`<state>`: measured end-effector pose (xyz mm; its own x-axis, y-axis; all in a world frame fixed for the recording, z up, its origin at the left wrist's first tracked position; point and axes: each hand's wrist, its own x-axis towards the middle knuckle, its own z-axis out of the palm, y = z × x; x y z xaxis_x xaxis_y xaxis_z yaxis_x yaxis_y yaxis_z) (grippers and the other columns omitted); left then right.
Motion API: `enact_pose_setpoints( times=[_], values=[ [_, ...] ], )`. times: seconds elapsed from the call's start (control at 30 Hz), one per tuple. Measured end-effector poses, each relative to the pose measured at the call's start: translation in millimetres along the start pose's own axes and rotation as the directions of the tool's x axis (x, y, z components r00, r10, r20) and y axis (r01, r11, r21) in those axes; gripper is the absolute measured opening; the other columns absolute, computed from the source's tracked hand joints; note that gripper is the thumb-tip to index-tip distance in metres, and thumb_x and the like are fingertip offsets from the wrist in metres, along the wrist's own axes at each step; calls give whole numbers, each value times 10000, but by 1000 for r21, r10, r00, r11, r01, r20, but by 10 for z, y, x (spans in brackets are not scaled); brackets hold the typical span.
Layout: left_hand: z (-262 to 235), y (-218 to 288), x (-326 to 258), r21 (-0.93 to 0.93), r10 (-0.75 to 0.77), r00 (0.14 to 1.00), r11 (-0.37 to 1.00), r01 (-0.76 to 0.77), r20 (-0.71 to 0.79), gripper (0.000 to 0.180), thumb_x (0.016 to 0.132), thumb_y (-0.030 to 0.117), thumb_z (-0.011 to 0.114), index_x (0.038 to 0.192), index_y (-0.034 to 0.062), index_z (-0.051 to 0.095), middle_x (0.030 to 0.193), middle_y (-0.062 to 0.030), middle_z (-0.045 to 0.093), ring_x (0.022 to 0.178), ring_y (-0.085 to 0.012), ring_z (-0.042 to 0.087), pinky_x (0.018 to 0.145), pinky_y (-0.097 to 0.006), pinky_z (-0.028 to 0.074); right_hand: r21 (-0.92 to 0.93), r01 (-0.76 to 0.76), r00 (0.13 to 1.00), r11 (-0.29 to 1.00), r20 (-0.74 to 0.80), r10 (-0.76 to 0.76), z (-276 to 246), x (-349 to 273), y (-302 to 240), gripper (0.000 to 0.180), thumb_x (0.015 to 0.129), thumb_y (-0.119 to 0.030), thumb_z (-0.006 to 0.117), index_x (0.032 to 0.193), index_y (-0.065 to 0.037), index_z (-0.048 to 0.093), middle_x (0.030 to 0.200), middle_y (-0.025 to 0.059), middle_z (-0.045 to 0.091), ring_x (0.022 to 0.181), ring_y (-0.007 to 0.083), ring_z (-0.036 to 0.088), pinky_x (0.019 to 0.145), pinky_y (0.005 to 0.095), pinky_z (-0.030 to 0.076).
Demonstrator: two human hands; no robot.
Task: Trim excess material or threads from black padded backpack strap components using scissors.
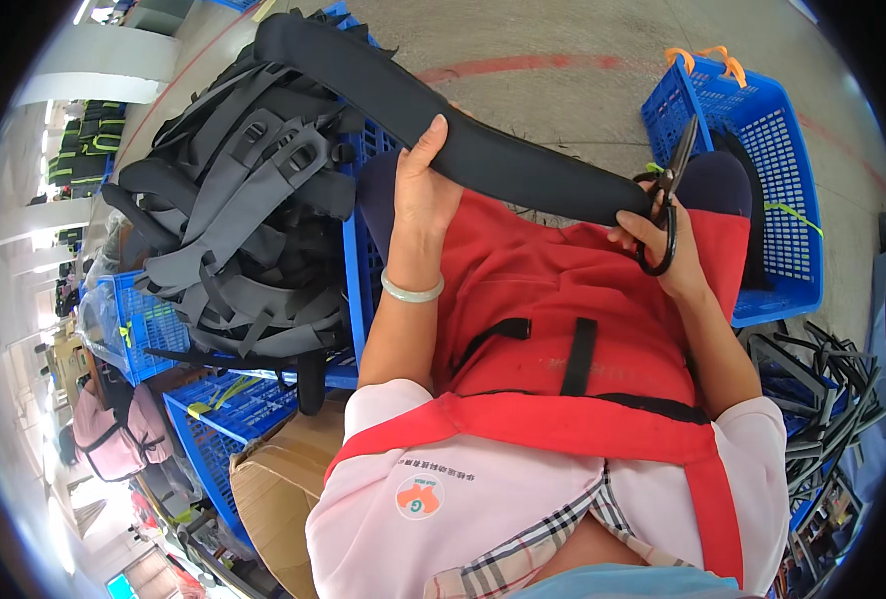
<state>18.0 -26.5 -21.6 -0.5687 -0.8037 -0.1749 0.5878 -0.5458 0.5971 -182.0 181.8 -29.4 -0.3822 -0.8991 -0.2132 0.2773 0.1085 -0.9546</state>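
Observation:
A long, dark padded strap (503,160) stretches across in front of me, from the pile at the upper left to my right hand. My left hand (429,180) grips its middle, thumb on top and fingers behind it. At the strap's right end, my right hand (668,235) pinches the tip between thumb and fingers. The same hand also carries black-handled scissors (673,180), their blades pointing up and away from the strap. Beneath the strap lies the red apron (573,290) over my lap.
A tall heap of grey and black straps with buckles (253,180) fills a blue crate (365,240) at my left. Another blue crate (793,190) with orange handles stands at the far right. Dark strips (823,389) lie below it. An opened cardboard box (283,489) sits at lower left.

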Motion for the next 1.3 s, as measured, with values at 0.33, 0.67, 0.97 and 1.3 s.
enact_pose_setpoints(
  times=[0.33,0.67,0.97,1.3],
  values=[
    [-1,13,-145,132,-78,993,989,65,94,304,842,124,715,1094,0,599,1028,-101,646,916,-217,631,859,-348,525,-338,-46,999,940,3,50,-385,-4,-274,268,850,-64,611,1111,-33,563,708,-7,544,557,62,505,501,188,383],
    [162,-291,-239,178,-135,947,980,85,291,256,791,55,746,1028,45,649,1030,-79,645,912,-194,631,836,-361,528,-602,135,955,787,289,57,168,-65,-454,602,725,-250,790,1166,-33,441,940,107,540,722,204,474,678,335,439],
    [141,-387,-233,191,-103,958,980,52,268,258,802,41,729,1048,42,650,983,-68,673,896,-191,652,824,-357,537,-702,193,955,685,294,32,208,-18,-433,570,752,-226,762,1161,-34,413,1030,205,593,899,440,571,754,445,467],
    [176,-376,-277,215,-128,967,973,80,220,287,801,46,730,1072,25,638,1002,-75,671,921,-210,650,849,-365,529,-693,192,972,695,231,-39,182,29,-125,395,820,-228,687,1079,-21,473,911,263,627,900,458,592,725,467,474]
  ],
)
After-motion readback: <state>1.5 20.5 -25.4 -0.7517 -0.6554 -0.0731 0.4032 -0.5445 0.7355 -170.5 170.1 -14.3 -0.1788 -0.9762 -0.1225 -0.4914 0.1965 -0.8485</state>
